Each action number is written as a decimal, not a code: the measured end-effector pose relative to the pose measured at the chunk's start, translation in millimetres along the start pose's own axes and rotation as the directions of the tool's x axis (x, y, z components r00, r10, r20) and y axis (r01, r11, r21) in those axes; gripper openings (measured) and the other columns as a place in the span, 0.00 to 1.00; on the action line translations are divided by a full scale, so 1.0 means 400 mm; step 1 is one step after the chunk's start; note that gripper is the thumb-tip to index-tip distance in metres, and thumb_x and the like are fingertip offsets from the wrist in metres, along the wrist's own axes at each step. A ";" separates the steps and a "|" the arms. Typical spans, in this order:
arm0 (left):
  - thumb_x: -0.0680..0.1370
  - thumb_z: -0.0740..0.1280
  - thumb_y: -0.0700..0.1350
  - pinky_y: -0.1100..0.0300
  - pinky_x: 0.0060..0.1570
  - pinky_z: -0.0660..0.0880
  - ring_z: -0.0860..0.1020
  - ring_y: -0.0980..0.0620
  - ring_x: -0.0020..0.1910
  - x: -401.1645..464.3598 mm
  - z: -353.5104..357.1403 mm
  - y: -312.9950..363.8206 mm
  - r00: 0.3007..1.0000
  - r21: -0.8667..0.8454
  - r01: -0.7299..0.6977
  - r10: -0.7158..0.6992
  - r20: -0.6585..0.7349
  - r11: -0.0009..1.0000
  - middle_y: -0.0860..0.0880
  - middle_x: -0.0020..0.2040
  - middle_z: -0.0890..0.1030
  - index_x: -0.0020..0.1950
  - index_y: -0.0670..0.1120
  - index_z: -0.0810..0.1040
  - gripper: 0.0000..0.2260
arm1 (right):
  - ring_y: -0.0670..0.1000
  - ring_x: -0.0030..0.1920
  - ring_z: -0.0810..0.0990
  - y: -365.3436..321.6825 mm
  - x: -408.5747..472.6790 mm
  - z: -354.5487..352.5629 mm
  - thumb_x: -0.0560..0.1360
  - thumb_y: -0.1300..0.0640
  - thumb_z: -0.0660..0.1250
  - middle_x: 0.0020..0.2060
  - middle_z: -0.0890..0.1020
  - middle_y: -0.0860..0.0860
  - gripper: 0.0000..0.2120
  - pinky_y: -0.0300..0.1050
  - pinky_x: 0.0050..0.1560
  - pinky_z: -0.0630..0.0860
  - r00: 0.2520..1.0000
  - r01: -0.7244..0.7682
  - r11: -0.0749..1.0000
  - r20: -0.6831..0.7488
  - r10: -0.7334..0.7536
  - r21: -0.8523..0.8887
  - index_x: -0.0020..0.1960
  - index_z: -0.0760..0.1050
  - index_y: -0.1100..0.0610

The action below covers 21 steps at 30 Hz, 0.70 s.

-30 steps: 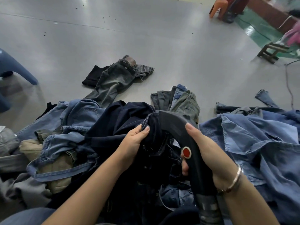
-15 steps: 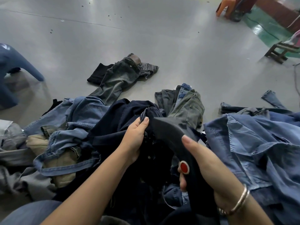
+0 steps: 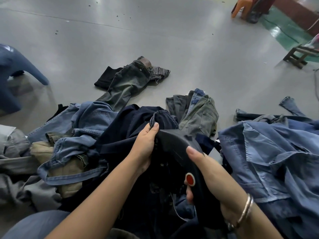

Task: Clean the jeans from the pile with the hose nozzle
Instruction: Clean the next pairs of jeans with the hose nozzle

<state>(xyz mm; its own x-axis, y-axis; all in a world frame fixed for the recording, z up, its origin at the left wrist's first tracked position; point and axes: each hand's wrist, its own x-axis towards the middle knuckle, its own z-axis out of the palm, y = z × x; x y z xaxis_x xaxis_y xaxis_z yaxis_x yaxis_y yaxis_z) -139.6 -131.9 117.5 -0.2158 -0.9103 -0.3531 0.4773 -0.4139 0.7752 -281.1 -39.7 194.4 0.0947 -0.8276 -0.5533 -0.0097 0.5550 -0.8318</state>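
A pair of dark navy jeans (image 3: 131,130) lies on top of the pile in front of me. My left hand (image 3: 146,144) grips a bunched fold of this dark denim. My right hand (image 3: 205,173) holds the black hose nozzle (image 3: 179,147), which has a red button (image 3: 190,178) on its handle. The nozzle's flat mouth presses against the dark jeans just right of my left thumb. The hose behind the handle is hidden under my right forearm.
Blue denim garments (image 3: 269,152) heap up at the right, lighter jeans and beige cloth (image 3: 69,149) at the left. One pair of grey-green jeans (image 3: 127,83) lies apart on the grey floor. A blue plastic stool (image 3: 15,73) stands left, a wooden stool (image 3: 300,56) far right.
The nozzle's mouth has slid left and down along the dark jeans toward my left hand. My left hand keeps its grip on the fabric.
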 end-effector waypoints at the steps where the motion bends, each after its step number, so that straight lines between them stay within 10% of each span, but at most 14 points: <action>1: 0.82 0.58 0.45 0.58 0.42 0.81 0.82 0.50 0.41 0.001 -0.002 0.000 1.000 0.004 0.004 -0.004 0.002 1.000 0.44 0.46 0.83 0.54 0.43 0.76 0.09 | 0.55 0.22 0.76 -0.003 0.009 0.006 0.62 0.33 0.67 0.26 0.76 0.56 0.31 0.45 0.25 0.75 1.000 -0.004 1.000 -0.009 0.004 -0.006 0.54 0.74 0.56; 16: 0.83 0.57 0.44 0.57 0.45 0.81 0.83 0.49 0.46 -0.018 0.004 -0.028 0.992 0.009 0.047 -0.048 0.118 0.999 0.44 0.49 0.84 0.56 0.45 0.79 0.11 | 0.54 0.21 0.75 -0.050 0.040 -0.007 0.72 0.37 0.65 0.23 0.75 0.56 0.26 0.44 0.23 0.75 0.991 0.026 0.996 -0.130 -0.015 0.088 0.41 0.74 0.63; 21: 0.82 0.58 0.44 0.56 0.44 0.81 0.83 0.48 0.44 0.010 -0.006 0.003 0.999 -0.055 0.028 -0.027 0.023 0.998 0.43 0.49 0.84 0.55 0.44 0.78 0.10 | 0.56 0.21 0.76 -0.002 -0.012 -0.012 0.62 0.33 0.67 0.25 0.77 0.57 0.31 0.41 0.23 0.73 0.998 -0.047 0.999 0.043 0.047 0.004 0.51 0.74 0.58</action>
<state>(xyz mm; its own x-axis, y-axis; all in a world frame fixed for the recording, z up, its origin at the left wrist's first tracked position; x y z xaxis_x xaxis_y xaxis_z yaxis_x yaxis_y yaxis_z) -137.9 -136.1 115.5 -0.2481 -0.8988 -0.3614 0.5171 -0.4383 0.7352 -286.3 -36.6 197.4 0.1371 -0.7964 -0.5891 -0.0099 0.5936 -0.8047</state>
